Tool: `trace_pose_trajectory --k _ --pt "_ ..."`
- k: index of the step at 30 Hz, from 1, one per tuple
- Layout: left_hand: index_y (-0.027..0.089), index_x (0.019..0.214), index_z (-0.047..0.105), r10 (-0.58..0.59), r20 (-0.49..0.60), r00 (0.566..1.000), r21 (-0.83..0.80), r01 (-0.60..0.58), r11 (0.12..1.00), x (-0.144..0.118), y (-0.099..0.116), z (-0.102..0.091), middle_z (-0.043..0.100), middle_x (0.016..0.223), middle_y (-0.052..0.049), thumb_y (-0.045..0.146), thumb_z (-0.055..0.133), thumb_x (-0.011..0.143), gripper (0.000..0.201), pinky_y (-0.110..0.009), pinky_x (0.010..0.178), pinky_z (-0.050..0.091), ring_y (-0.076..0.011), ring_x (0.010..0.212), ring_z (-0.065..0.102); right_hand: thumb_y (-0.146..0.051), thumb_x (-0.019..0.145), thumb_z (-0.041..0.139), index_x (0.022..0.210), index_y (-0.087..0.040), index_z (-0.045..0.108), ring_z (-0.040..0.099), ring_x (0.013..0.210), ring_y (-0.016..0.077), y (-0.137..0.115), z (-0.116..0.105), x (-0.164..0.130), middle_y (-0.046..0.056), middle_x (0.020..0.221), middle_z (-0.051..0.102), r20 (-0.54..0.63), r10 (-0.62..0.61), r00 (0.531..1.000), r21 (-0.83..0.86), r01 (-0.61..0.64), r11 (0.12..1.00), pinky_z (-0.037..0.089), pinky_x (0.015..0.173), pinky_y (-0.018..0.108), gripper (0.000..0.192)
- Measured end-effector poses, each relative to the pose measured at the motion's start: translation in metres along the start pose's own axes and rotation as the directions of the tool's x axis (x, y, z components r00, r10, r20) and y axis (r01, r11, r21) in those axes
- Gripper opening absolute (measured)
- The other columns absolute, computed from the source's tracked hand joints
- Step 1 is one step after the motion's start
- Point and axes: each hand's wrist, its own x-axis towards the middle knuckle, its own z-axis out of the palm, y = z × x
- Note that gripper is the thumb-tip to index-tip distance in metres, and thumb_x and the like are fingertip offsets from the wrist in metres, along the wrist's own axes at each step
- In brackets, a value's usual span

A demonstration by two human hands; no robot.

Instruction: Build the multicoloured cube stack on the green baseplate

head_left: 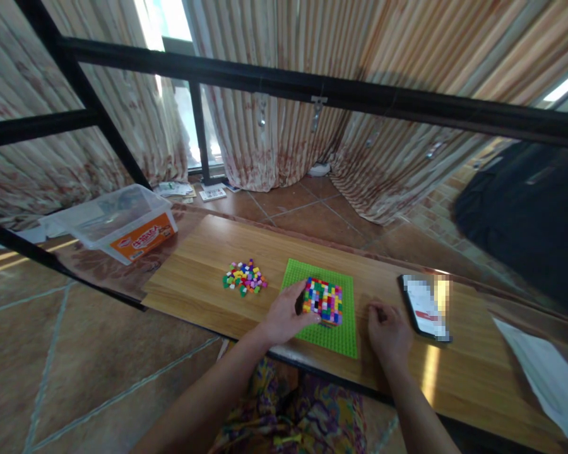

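Beige striped curtains with reddish print [246, 126] fill the far side. Brown tiled floor [23, 353] below, near left and far. Black metal frame [284, 83] crosses in front of the curtains, left to right. Wood-grain surface [208, 252], long, light brown, sits in front of the person and runs left to right. Black fabric item [530, 214] at far right, beyond the surface.

Clear plastic box with an orange label [118, 234]: off the surface's far-left end. White paper sheet [544, 372]: right end of the surface, creased.

Green square studded baseplate [348, 331]: mid-surface, set at a slight angle, near edge close to the surface's near edge.

Left hand [288, 316]: gripping the multicoloured square block of small plastic bricks [322, 301] by its left side, thumb toward the near corner, fingers toward the far one. Right hand [392, 334]: on the surface just right of the baseplate, fingers curled loosely inward; can't tell whether anything is inside.

Black-edged phone [423, 309]: right of the right hand, screen lit and facing up, content blurred out.

Brick block: over the middle of the baseplate, top face mixed red, yellow, blue, green, white, purple. Can't tell if it's pressed onto the studs.

Loose multicoloured plastic bricks [245, 277]: scattered pile on the surface, left of the baseplate, well apart from the phone.
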Motion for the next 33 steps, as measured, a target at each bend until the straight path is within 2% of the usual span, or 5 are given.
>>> trace_pose_trajectory --k 14,20,24,26,33 --pt "0.017 0.127 0.049 0.044 -0.155 0.987 0.245 -0.005 0.970 -0.039 0.012 0.018 0.058 0.125 -0.011 0.028 0.055 0.084 0.044 -0.042 0.101 0.044 -0.0246 0.116 0.052 -0.038 0.082 0.045 0.092 -0.018 0.069 0.053 0.071 0.0165 0.006 0.001 0.001 0.007 0.090 0.062 0.030 -0.038 0.999 -0.067 0.040 0.997 0.034 0.060 0.028 0.032" --pt "0.020 0.099 0.063 0.119 -0.351 0.929 0.376 0.023 0.926 -0.047 -0.010 -0.036 0.066 0.105 -0.006 0.018 0.051 0.084 0.019 -0.037 0.093 0.047 -0.0192 0.102 0.059 -0.037 0.082 0.046 0.090 -0.019 0.069 0.053 0.070 0.0158 0.007 0.002 0.001 0.006 0.090 0.063 0.020 -0.040 0.999 -0.090 0.042 0.995 0.035 0.060 0.027 0.030" --pt "0.019 0.096 0.064 0.056 -0.587 0.807 0.451 0.269 0.851 -0.049 -0.033 -0.087 0.066 0.096 -0.007 0.019 0.051 0.083 0.018 -0.038 0.089 0.047 -0.0218 0.095 0.059 -0.037 0.083 0.047 0.091 -0.019 0.069 0.054 0.072 0.0163 0.008 0.003 0.001 0.006 0.091 0.062 0.020 -0.034 0.999 -0.086 0.036 0.996 0.035 0.059 0.027 0.030" --pt "0.017 0.097 0.064 -0.004 -0.615 0.788 0.489 0.386 0.782 -0.051 -0.041 -0.105 0.066 0.094 -0.009 0.017 0.051 0.081 0.022 -0.040 0.089 0.047 -0.0240 0.094 0.059 -0.038 0.082 0.047 0.091 -0.019 0.069 0.054 0.073 0.0167 0.008 0.003 0.001 0.006 0.089 0.062 0.014 -0.034 0.999 -0.084 0.035 0.996 0.035 0.059 0.027 0.030" --pt "0.021 0.111 0.063 -0.023 -0.530 0.848 0.631 0.413 0.657 -0.045 -0.049 -0.116 0.064 0.106 -0.008 0.016 0.051 0.078 0.036 -0.041 0.091 0.043 -0.0255 0.101 0.056 -0.037 0.082 0.046 0.090 -0.019 0.069 0.053 0.073 0.0170 0.008 0.002 0.001 0.006 0.089 0.061 0.017 -0.042 0.999 -0.099 0.044 0.994 0.034 0.060 0.028 0.031"
